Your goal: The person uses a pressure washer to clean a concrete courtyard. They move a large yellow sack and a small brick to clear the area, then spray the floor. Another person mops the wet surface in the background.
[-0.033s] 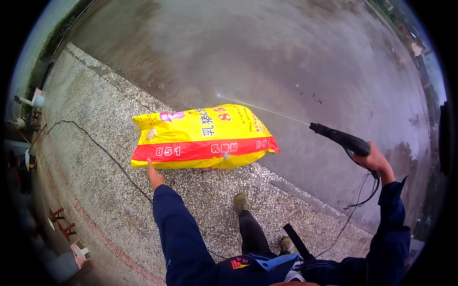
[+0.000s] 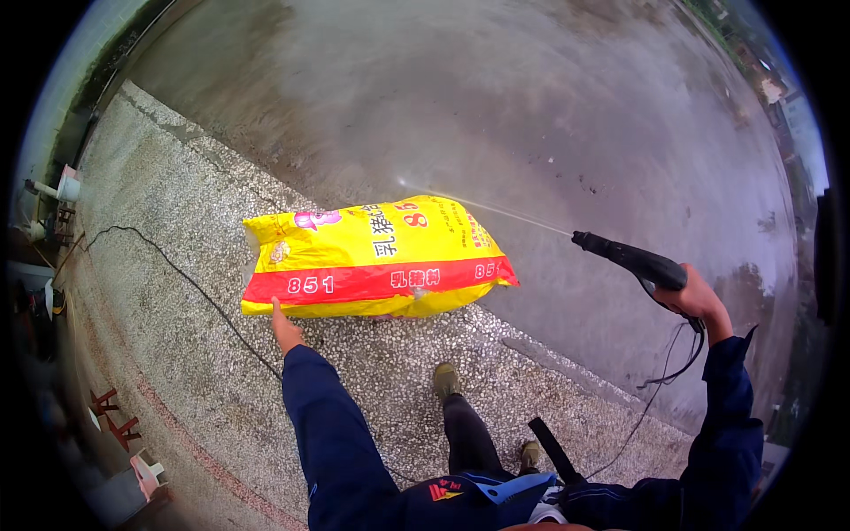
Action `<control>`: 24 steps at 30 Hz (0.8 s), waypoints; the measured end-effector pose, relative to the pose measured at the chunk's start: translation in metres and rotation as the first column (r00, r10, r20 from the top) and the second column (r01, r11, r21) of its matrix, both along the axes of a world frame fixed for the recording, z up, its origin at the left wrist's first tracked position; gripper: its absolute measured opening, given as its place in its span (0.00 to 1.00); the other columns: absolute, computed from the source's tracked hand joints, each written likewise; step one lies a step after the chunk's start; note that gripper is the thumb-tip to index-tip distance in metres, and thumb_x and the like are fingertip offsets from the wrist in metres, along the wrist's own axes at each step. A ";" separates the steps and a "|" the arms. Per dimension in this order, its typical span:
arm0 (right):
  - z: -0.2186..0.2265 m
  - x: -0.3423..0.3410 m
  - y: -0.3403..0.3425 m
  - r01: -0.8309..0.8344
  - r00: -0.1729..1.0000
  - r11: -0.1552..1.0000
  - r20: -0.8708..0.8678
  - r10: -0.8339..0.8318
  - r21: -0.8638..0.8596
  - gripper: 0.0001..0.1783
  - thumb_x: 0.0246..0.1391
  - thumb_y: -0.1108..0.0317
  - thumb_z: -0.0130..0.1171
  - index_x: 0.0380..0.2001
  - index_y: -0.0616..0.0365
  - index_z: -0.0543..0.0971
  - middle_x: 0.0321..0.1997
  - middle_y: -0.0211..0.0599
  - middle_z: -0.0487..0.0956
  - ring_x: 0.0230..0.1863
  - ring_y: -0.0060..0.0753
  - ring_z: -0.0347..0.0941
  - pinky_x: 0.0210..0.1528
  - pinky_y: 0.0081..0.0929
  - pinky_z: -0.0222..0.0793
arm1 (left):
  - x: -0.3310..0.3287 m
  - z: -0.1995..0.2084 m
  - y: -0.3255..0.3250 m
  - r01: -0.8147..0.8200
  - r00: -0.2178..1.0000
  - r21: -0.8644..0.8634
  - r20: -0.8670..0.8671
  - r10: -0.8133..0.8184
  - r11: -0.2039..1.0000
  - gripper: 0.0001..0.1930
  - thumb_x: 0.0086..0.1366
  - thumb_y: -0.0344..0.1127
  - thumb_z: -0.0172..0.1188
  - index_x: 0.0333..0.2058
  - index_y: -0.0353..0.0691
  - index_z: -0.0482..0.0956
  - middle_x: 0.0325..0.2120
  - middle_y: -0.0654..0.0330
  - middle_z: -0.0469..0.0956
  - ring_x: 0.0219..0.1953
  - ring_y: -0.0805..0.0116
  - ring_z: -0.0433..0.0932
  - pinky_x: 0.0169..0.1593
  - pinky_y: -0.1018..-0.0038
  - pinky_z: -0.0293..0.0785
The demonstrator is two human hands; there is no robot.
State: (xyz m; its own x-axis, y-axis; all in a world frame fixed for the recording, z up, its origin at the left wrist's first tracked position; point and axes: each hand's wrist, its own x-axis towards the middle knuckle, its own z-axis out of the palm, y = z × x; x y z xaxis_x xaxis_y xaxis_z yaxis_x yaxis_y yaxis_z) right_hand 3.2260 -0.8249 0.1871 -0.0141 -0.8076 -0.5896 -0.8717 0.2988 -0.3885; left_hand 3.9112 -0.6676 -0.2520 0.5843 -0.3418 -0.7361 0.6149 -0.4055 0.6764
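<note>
Showing only slight change: the yellow-and-red bag (image 2: 372, 252) sits a touch farther left and lower at its left end than in the earlier frame, and the far end of the water jet (image 2: 522, 219) also lies slightly left. Both grips match. Left hand (image 2: 288, 332) holds the bag's near edge, thumb on this face, other fingers hidden behind; bag extends ahead and right of the thumb. Right hand (image 2: 706, 301) is wrapped round the spray gun (image 2: 630, 259), nozzle ahead-left of its fingers. Judgement: steady hold, spraying continues; jet contact with bag cannot be told.
</note>
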 end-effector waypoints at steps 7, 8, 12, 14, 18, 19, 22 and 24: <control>-0.022 -0.007 -0.042 -0.045 0.999 0.998 -0.016 0.045 -0.036 0.08 0.40 0.69 0.60 0.15 0.58 0.73 0.11 0.26 0.68 0.14 0.20 0.63 0.17 0.25 0.56 | 0.035 -0.070 0.021 -0.140 0.987 0.038 0.082 0.136 0.989 0.32 0.64 0.63 0.55 0.58 0.46 0.69 0.56 0.57 0.72 0.53 0.62 0.71 0.32 0.62 0.66; -0.022 -0.009 -0.046 -0.054 0.999 0.998 -0.005 0.054 -0.017 0.08 0.39 0.69 0.60 0.15 0.59 0.73 0.11 0.25 0.68 0.14 0.20 0.63 0.17 0.25 0.55 | 0.037 -0.072 0.026 -0.145 0.985 0.018 0.091 0.143 0.989 0.32 0.64 0.64 0.55 0.57 0.46 0.70 0.53 0.57 0.75 0.48 0.62 0.74 0.31 0.62 0.66; -0.023 -0.023 -0.016 0.029 0.995 1.000 -0.094 -0.029 -0.003 0.07 0.38 0.70 0.58 0.15 0.59 0.73 0.09 0.26 0.67 0.13 0.20 0.63 0.17 0.26 0.55 | -0.019 -0.055 -0.021 -0.101 0.990 0.108 0.106 0.089 0.989 0.26 0.66 0.61 0.54 0.50 0.46 0.74 0.39 0.59 0.77 0.33 0.62 0.74 0.27 0.64 0.67; -0.028 -0.030 -0.021 0.020 0.991 1.000 -0.134 -0.020 -0.002 0.08 0.38 0.69 0.59 0.14 0.59 0.72 0.09 0.27 0.68 0.13 0.20 0.64 0.17 0.26 0.55 | -0.011 -0.071 -0.009 -0.095 0.993 0.168 0.082 0.082 0.981 0.25 0.66 0.59 0.55 0.49 0.45 0.74 0.37 0.60 0.77 0.31 0.62 0.74 0.28 0.63 0.68; -0.054 -0.045 -0.041 -0.002 1.000 1.000 -0.021 0.001 -0.013 0.09 0.38 0.69 0.59 0.12 0.58 0.72 0.08 0.27 0.68 0.12 0.21 0.64 0.17 0.26 0.56 | 0.040 -0.111 0.029 -0.416 0.905 -0.168 0.021 0.425 0.894 0.17 0.68 0.40 0.58 0.51 0.39 0.72 0.43 0.53 0.77 0.40 0.56 0.77 0.41 0.57 0.74; -0.051 -0.051 -0.026 0.044 0.998 0.999 -0.036 -0.044 -0.023 0.09 0.38 0.69 0.59 0.12 0.58 0.72 0.08 0.27 0.68 0.12 0.21 0.64 0.17 0.26 0.56 | 0.013 -0.109 0.017 -0.407 0.901 -0.337 0.005 0.434 0.849 0.15 0.68 0.30 0.54 0.52 0.36 0.71 0.44 0.53 0.77 0.42 0.55 0.78 0.48 0.59 0.76; -0.042 -0.084 -0.013 0.075 0.997 0.997 -0.009 -0.075 -0.030 0.09 0.39 0.69 0.59 0.12 0.58 0.72 0.08 0.27 0.68 0.11 0.21 0.63 0.16 0.26 0.56 | -0.028 -0.079 0.014 -0.563 0.815 -0.407 -0.128 0.565 0.720 0.17 0.66 0.28 0.53 0.53 0.32 0.70 0.46 0.52 0.77 0.46 0.54 0.78 0.53 0.59 0.77; -0.028 -0.111 -0.001 0.095 0.995 0.994 0.004 -0.095 -0.052 0.09 0.40 0.69 0.59 0.13 0.57 0.72 0.08 0.27 0.67 0.10 0.21 0.63 0.15 0.26 0.55 | -0.061 -0.048 0.014 -0.487 0.869 -0.478 -0.186 0.458 0.731 0.18 0.68 0.26 0.53 0.55 0.32 0.68 0.49 0.51 0.76 0.50 0.56 0.77 0.58 0.58 0.76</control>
State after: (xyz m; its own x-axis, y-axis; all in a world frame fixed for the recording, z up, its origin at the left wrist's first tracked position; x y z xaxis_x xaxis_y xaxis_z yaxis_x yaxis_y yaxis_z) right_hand 3.1147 -0.8263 0.1588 -0.0910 -0.8323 -0.5468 -0.8396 0.3594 -0.4073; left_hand 3.8503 -0.6539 -0.3002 0.7358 -0.3549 -0.5767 0.6757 0.3278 0.6603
